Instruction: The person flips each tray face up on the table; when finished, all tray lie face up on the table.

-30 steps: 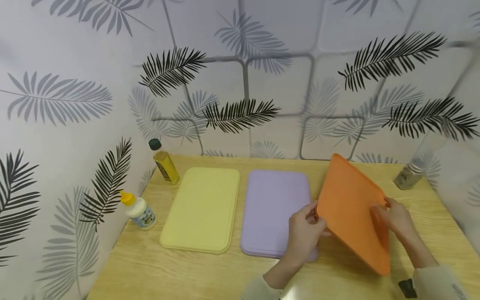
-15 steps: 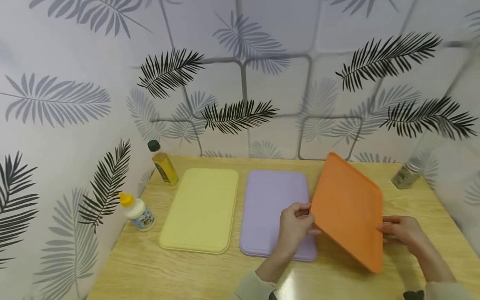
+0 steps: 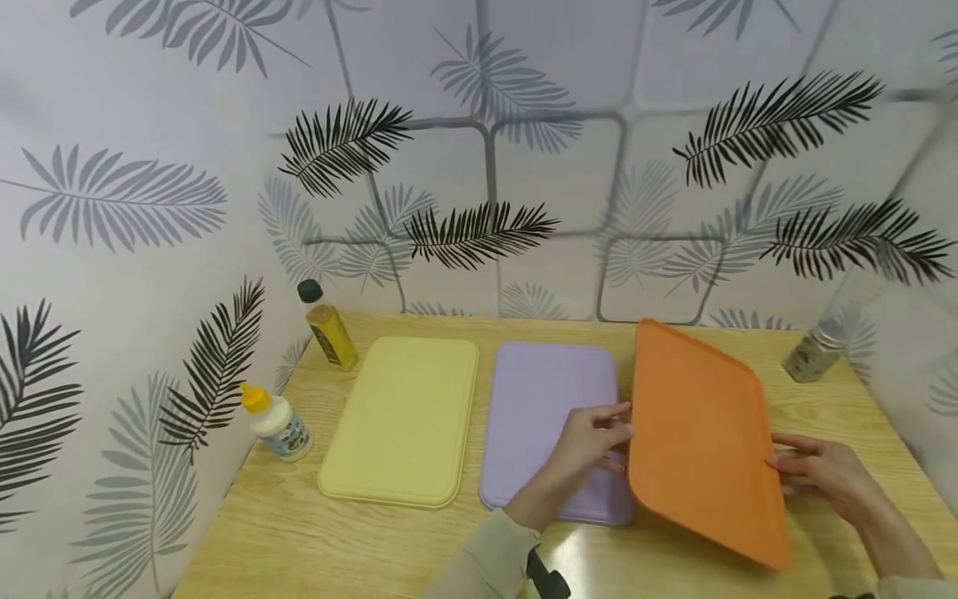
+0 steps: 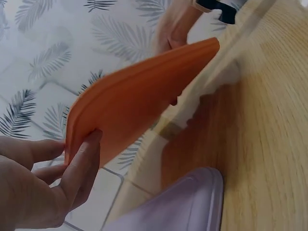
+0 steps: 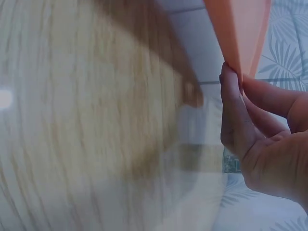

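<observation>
An orange rectangular tray point(image 3: 703, 441) with rounded corners and a low rim is held tilted above the table, its left side higher. My left hand point(image 3: 587, 445) pinches its left edge; the left wrist view shows the fingers point(image 4: 84, 163) under the tray and the thumb side at the rim. On the opposite edge my right hand point(image 3: 823, 474) pinches the rim between thumb and fingers, plain in the right wrist view. A flat purple tray point(image 3: 550, 399) lies on the table, partly covered by my left hand. Left of it lies a matching yellow tray point(image 3: 400, 420).
A white bottle with a yellow cap point(image 3: 280, 424) and a bottle of yellow liquid with a dark green cap point(image 3: 329, 329) stand on the wooden table point(image 3: 337, 549) at left. A clear-topped jar point(image 3: 812, 356) stands back right. A leaf-patterned wall point(image 3: 524, 183) closes the back.
The orange tray has turned and come down flatter, showing more of its upper face. My right hand has shifted its hold along the right edge; my left hand still grips the left edge.
</observation>
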Available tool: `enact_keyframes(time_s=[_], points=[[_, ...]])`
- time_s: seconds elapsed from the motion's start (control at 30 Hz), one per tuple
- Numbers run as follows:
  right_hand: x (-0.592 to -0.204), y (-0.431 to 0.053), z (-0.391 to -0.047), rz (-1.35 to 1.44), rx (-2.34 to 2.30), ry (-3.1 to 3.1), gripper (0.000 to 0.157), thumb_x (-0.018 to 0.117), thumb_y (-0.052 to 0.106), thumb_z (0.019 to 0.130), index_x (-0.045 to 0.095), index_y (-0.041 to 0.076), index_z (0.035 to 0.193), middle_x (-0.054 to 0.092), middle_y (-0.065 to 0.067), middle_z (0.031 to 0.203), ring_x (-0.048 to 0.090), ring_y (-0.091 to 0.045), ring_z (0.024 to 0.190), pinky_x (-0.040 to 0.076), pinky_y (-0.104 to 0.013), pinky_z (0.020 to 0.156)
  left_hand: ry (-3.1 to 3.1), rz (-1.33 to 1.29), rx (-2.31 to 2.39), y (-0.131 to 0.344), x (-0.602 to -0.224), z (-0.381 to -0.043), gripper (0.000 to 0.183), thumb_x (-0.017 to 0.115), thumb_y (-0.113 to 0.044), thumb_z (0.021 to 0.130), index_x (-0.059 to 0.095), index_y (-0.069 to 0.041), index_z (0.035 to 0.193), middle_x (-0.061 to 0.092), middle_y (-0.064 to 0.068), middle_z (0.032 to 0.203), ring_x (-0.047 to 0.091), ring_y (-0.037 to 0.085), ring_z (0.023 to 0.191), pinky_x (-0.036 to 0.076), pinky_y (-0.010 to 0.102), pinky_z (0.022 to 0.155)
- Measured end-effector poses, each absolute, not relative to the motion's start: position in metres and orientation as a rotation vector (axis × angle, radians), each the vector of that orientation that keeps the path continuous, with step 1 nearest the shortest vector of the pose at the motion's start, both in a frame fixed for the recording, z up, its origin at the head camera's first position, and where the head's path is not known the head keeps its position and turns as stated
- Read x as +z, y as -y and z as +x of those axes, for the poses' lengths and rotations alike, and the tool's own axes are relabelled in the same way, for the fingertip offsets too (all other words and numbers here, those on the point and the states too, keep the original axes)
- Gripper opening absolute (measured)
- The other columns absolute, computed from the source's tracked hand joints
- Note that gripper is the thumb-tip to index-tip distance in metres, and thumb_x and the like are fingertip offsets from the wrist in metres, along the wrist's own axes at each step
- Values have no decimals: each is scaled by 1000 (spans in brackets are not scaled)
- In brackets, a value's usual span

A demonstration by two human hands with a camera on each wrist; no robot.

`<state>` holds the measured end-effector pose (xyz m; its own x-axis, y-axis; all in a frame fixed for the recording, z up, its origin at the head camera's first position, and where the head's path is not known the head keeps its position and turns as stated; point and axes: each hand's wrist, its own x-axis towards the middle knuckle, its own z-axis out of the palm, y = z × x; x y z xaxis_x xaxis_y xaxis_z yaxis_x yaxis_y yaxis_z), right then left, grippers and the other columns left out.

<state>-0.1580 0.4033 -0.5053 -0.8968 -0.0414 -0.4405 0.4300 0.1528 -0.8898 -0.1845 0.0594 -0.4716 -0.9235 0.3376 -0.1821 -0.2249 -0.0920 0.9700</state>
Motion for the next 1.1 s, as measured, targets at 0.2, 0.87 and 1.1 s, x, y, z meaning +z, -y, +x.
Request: enact_keyframes(time_s=[0.2,0.87,1.1], points=[[-498,-419,-162,286,-1623,-2251,54,65,10,91,44,-15,135,69,9,95,67,-8,81,58,-42,73,-1769,96,2036,-74,-479,-197,49,67,1,87,57,-7,134,57,8,76,61,21,61,57,42,50],[-502,-449,-190,234,-1368,-2435,58,59,2,91,30,-26,133,71,-4,87,69,-15,73,59,-42,67,-2341,113,1615,-126,-506,-211,45,61,11,83,63,-2,126,64,15,68,59,24,48,57,36,50],[-508,-449,-190,280,-1364,-2458,54,57,-2,91,30,-27,131,68,-1,82,67,-16,67,59,-40,61,-2495,134,1383,-134,-510,-215,47,64,7,82,63,-7,127,69,10,113,65,13,72,55,22,54]])
